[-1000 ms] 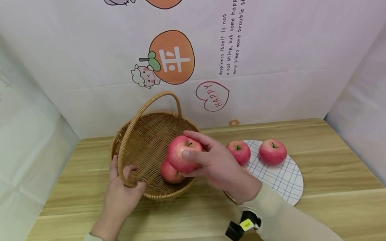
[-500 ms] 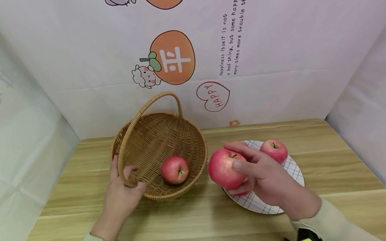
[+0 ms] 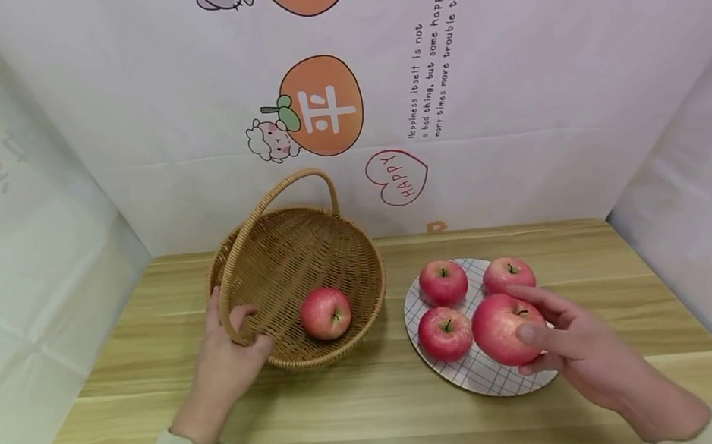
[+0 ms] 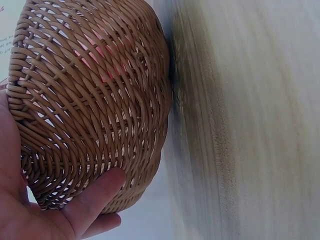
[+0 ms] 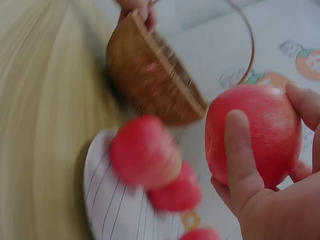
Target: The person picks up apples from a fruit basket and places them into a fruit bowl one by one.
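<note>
My right hand (image 3: 590, 352) grips a red apple (image 3: 506, 328) with thumb and fingers, over the front right of a round plate (image 3: 490, 378) with a checked pattern. Three other apples sit on that plate: one at back left (image 3: 443, 283), one at back right (image 3: 508, 274), one at front left (image 3: 445, 334). To the left stands a wicker basket (image 3: 279, 264) with one apple (image 3: 325, 313) inside. My left hand (image 3: 225, 364) holds the basket's left rim at the foot of its handle; in the left wrist view its fingers (image 4: 97, 197) lie against the woven outside.
Both containers stand on a wooden table (image 3: 358, 421). A printed white cloth (image 3: 501, 177) hangs right behind the table's back edge, and white sheets close off the left and right sides.
My right hand has carried the apple from over the basket rightward to above the plate. The left hand has kept its hold on the basket, which has not moved.
</note>
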`<state>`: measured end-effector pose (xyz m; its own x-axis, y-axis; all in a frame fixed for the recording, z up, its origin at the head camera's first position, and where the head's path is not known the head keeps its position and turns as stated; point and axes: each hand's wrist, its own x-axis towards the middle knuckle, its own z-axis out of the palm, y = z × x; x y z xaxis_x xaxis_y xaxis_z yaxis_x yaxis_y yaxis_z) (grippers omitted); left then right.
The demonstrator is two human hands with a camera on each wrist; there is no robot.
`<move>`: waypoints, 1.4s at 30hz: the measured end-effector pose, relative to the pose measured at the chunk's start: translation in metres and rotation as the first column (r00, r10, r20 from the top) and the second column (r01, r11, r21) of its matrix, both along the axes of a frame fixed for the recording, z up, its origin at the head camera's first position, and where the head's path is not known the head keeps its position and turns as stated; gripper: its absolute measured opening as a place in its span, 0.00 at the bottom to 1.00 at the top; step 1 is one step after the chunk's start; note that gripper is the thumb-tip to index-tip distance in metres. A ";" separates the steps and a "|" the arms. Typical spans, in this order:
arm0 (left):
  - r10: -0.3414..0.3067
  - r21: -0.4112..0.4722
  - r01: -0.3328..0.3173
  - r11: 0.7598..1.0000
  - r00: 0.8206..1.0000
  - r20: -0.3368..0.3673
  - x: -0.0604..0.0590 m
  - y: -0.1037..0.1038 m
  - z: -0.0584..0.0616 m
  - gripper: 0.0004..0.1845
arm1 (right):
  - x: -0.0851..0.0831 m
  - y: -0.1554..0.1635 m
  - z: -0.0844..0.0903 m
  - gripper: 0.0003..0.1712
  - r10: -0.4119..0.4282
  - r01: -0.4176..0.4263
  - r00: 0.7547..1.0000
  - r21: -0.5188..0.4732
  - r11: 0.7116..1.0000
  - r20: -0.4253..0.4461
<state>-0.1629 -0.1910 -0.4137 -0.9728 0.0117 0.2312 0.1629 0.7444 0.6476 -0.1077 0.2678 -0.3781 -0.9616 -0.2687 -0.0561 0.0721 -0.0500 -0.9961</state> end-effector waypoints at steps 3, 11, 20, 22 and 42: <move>0.001 0.013 -0.001 1.000 1.000 0.005 0.000 0.000 0.000 0.25 | 0.003 0.012 -0.007 0.31 -0.086 0.084 0.996 0.119 0.989 0.017; 0.006 0.013 -0.006 1.000 1.000 0.009 0.000 0.000 0.001 0.24 | 0.001 0.032 -0.025 0.43 -0.215 0.177 0.975 0.383 0.907 0.060; 0.003 0.000 -0.003 1.000 1.000 0.000 0.000 0.000 0.000 0.24 | -0.010 0.044 -0.040 0.48 -0.234 0.184 0.971 0.470 0.864 0.052; 0.001 0.007 -0.001 1.000 1.000 0.001 0.000 0.000 -0.001 0.24 | -0.012 0.046 -0.042 0.49 -0.236 0.185 0.970 0.481 0.857 0.048; 0.004 0.011 -0.004 1.000 1.000 0.015 0.000 0.000 -0.001 0.24 | -0.029 0.057 -0.052 0.48 -0.253 0.221 0.967 0.469 0.855 0.007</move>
<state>-0.1626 -0.1906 -0.4144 -0.9763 0.0052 0.2162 0.1497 0.7378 0.6583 -0.1369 0.3250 -0.4303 -0.9825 0.0391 -0.1819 0.1826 0.3893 -0.9028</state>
